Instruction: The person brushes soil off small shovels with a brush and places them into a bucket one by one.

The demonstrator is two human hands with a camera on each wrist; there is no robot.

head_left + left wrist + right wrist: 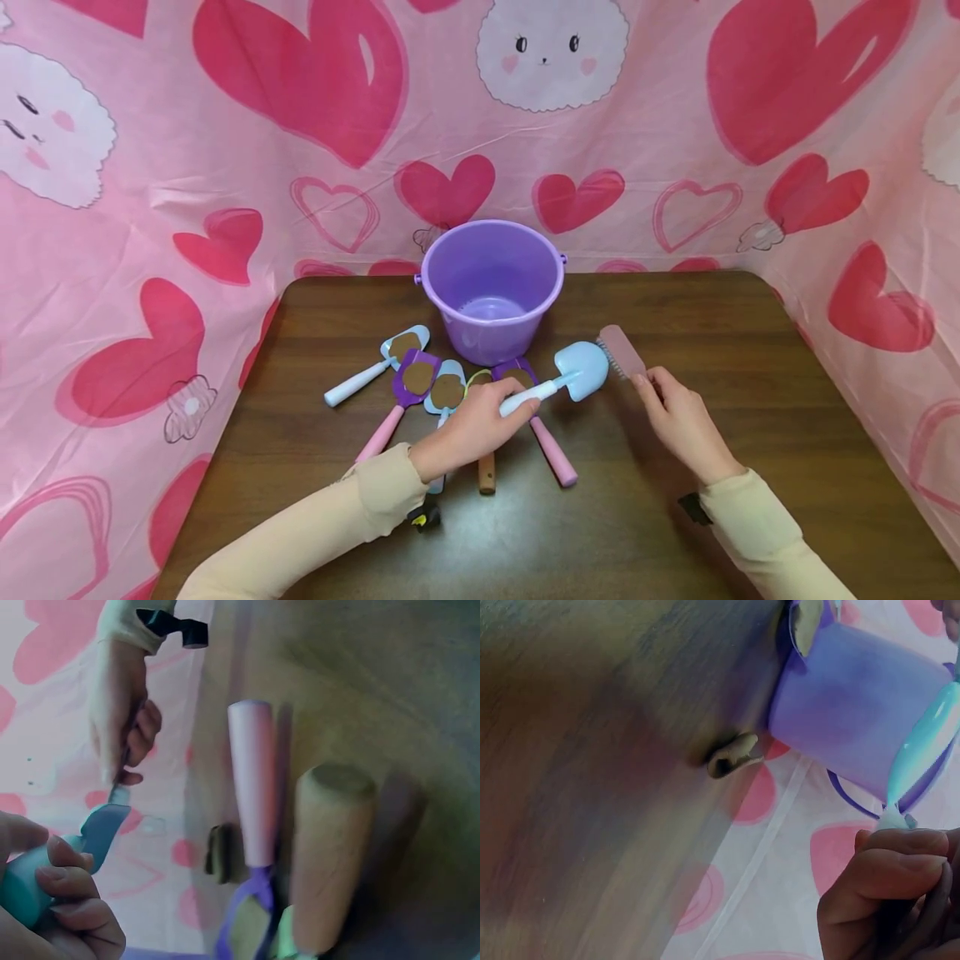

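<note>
My left hand [474, 423] grips the white and light blue handle of a small toy shovel [585, 371], its blade pointing right above the table. In my right hand [686, 423], a pink brush [621, 350] is pinched between thumb and fingers, its bristles right at the edge of the shovel's blade. The left wrist view shows fingers curled round the blue handle [26, 889]. Seen from the right wrist, the blade [926, 746] slants over the purple bucket [855, 705]. The blade bears no brown patch on the side facing the head camera.
Several toy garden tools lie fanned out before the bucket [491, 333], with brown patches on their heads: a blue-handled one [356, 383], pink-handled ones [553, 454], a wooden-handled one [487, 475]. A curled brown piece [733, 756] lies on the table. Heart-printed cloth hangs around.
</note>
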